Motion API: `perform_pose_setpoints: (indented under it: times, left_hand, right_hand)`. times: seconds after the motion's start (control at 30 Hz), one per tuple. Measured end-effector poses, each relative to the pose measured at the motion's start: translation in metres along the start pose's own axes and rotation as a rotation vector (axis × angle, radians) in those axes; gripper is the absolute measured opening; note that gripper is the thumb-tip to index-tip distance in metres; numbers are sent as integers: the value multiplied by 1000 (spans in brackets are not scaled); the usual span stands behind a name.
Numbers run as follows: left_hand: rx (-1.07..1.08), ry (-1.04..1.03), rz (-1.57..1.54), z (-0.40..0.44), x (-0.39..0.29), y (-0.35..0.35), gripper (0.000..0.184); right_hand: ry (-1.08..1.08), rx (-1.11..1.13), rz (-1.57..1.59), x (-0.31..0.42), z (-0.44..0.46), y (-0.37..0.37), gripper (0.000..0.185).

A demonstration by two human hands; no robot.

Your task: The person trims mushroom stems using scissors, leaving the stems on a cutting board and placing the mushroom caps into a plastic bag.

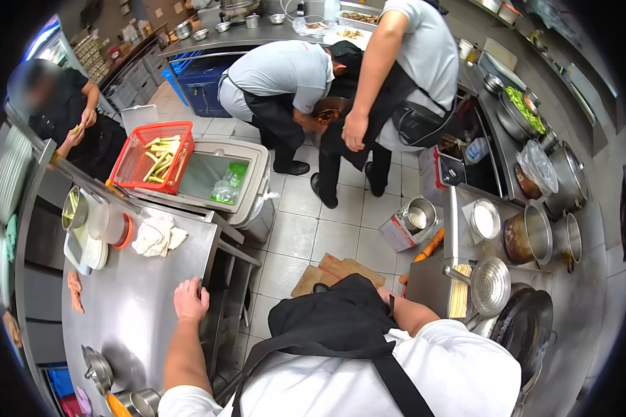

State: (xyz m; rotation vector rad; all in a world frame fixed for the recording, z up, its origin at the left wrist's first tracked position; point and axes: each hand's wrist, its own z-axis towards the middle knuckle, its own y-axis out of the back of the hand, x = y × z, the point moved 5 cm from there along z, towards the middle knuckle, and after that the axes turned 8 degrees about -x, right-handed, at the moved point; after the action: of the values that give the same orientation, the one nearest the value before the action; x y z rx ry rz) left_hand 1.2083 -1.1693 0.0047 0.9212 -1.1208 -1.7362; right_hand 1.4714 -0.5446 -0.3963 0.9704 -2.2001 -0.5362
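My left hand (191,300) lies on the steel worktable (142,292) near its right edge, fingers loosely apart and holding nothing. Farther up that table is a crumpled white cloth (158,236). Low beside my black apron (337,306), only a little of my right hand (385,296) shows; its fingers are hidden, so I cannot see whether it holds anything. Flattened cardboard (309,276) covers the floor in front of me. A perforated steel skimmer (490,286) rests to the right of my right arm.
Two people in grey shirts (275,69) stand ahead, one bending low. At the left, another person (55,118) is near a red basket (153,182) of cut green vegetables on a grey bin (256,182). Pots (537,233) and dark pans (528,326) line the right counter.
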Motion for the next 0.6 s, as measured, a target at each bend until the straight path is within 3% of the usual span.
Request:
perform_pose_setpoints:
  times: [0.6]
  left_hand:
    - [-51, -7, -4, 2, -3, 4, 29]
  right_hand:
    - [0, 28, 330, -56, 17, -33, 33]
